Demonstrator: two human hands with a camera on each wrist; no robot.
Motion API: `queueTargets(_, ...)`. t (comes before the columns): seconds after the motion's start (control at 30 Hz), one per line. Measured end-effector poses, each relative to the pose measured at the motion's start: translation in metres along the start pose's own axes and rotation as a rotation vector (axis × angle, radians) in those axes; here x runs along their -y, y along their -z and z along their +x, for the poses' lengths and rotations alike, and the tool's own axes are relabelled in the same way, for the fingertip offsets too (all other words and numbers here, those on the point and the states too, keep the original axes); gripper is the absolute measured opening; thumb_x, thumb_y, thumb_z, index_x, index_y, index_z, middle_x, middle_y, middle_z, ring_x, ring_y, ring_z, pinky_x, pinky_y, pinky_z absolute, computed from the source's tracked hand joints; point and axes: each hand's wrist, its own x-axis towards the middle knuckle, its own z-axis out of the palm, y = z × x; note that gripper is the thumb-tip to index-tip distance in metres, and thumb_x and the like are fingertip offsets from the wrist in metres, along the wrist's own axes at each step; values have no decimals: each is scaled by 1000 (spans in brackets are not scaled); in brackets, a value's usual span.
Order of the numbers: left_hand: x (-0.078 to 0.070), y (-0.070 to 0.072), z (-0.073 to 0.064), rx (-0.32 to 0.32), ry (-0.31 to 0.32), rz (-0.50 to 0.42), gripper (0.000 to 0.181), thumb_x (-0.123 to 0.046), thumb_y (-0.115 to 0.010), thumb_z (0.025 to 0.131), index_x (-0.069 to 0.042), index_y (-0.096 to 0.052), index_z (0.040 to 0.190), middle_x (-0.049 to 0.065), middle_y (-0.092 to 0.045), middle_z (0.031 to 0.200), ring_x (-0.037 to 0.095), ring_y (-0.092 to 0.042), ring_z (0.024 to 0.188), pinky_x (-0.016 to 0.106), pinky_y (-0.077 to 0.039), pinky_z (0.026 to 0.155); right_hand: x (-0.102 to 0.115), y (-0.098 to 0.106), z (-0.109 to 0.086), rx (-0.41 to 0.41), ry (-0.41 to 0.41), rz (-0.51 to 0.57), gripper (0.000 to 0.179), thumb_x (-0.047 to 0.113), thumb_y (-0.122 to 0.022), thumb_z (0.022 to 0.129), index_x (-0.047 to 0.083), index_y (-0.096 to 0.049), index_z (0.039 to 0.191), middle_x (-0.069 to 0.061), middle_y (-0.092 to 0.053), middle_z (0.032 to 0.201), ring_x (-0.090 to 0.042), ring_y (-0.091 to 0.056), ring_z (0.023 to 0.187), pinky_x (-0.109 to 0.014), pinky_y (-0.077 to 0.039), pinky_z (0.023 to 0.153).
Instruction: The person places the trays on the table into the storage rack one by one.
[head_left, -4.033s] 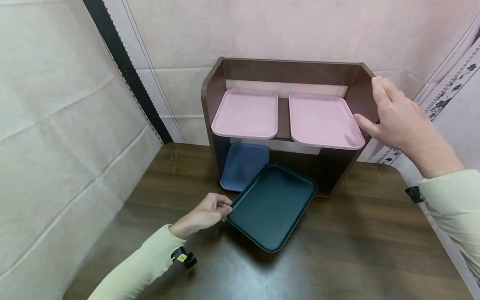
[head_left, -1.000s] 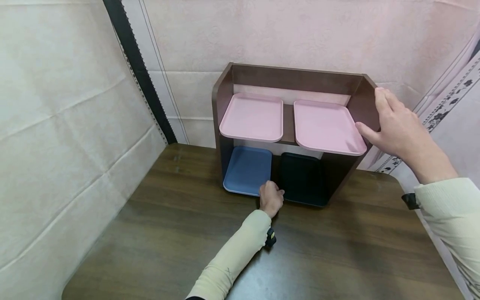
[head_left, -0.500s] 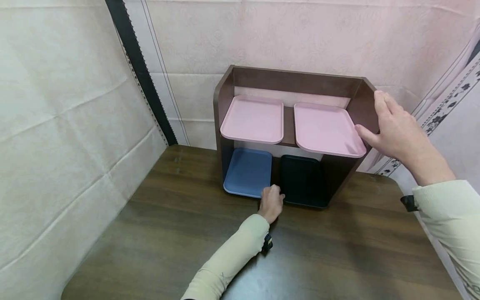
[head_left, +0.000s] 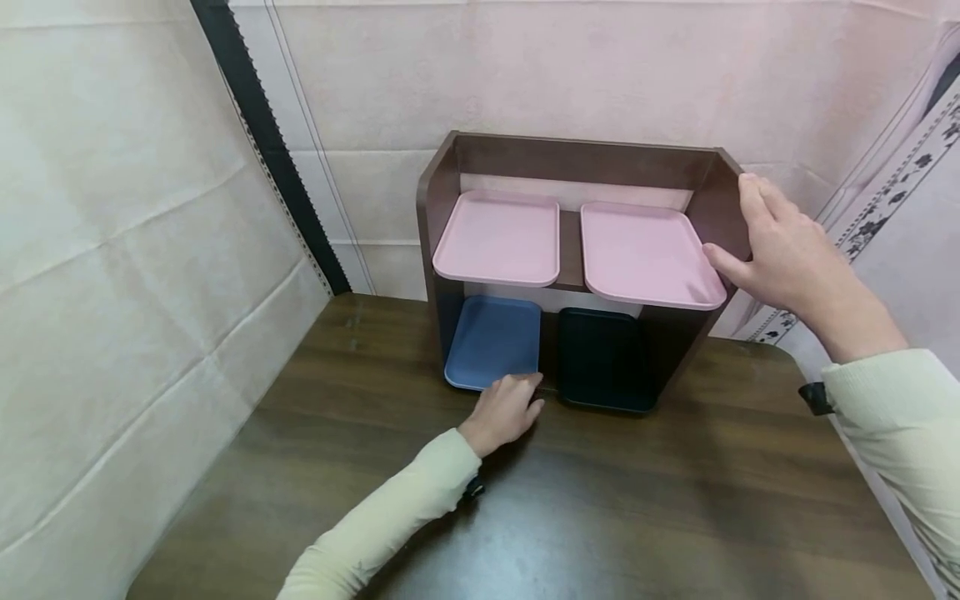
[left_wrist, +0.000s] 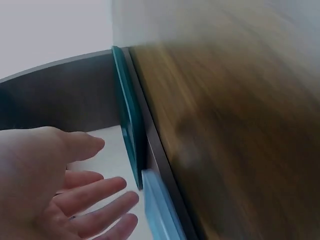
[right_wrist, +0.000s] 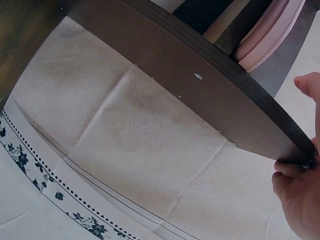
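A dark brown two-tier shelf [head_left: 585, 159] stands against the back cloth. On its lower level lie a blue tray [head_left: 491, 340] at left and a dark green tray [head_left: 604, 358] at right. My left hand [head_left: 502, 413] is just in front of the blue tray; in the left wrist view its fingers [left_wrist: 95, 197] are loosely bent, with nothing in them. My right hand [head_left: 798, 262] grips the shelf's right side panel [right_wrist: 165, 75], thumb on the inner side and fingers round the outside. Two pink trays, one left [head_left: 498, 238] and one right [head_left: 649, 255], sit on the upper level.
The shelf stands at the back of a brown wooden table [head_left: 615, 508]. Pale cloth walls [head_left: 150, 250] rise behind and on the left. A white cloth with a flower-patterned border [head_left: 873, 225] hangs at right, behind my right arm.
The green tray, held by my left hand in front of the shelf earlier, now lies on the lower right. My left hand has let go and moved left. My right hand keeps its grip.
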Motion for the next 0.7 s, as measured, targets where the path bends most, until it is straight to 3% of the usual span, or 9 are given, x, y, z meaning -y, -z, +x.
queueTargets(0.13, 25, 16, -27, -58, -97, 129, 48, -26, -73, 101, -1, -64, 141, 14, -73, 136, 29, -74, 117, 42, -64, 95, 4, -2, 0, 5, 0, 7, 94, 36, -59, 104, -3, -2, 168, -30, -8, 175, -60, -24, 154, -70, -20, 127)
queueTargets(0.27, 50, 29, -56, -97, -127, 201, 57, -28, -76, 98, 1, -61, 144, 21, -65, 145, 37, -65, 132, 53, -55, 111, 7, -5, -1, 4, 5, 13, 95, 36, -59, 104, -3, -1, 168, -31, -9, 174, -61, -25, 153, -72, -22, 126)
queueTargets(0.47, 79, 50, -84, -63, -40, 244, 73, -39, -71, 100, -1, -46, 157, 22, -47, 163, 39, -49, 149, 61, -43, 121, 9, -5, -1, 3, 9, 14, 95, 35, -59, 104, -4, -1, 167, -32, -9, 174, -61, -23, 154, -71, -21, 126)
queueTargets(0.7, 106, 74, -102, -5, 103, 248, 88, -55, -64, 101, -8, -30, 167, 17, -26, 175, 38, -29, 161, 64, -29, 128, 10, -4, 0, -4, 8, 21, 94, 36, -59, 104, -4, -2, 167, -32, -9, 174, -60, -23, 154, -70, -20, 127)
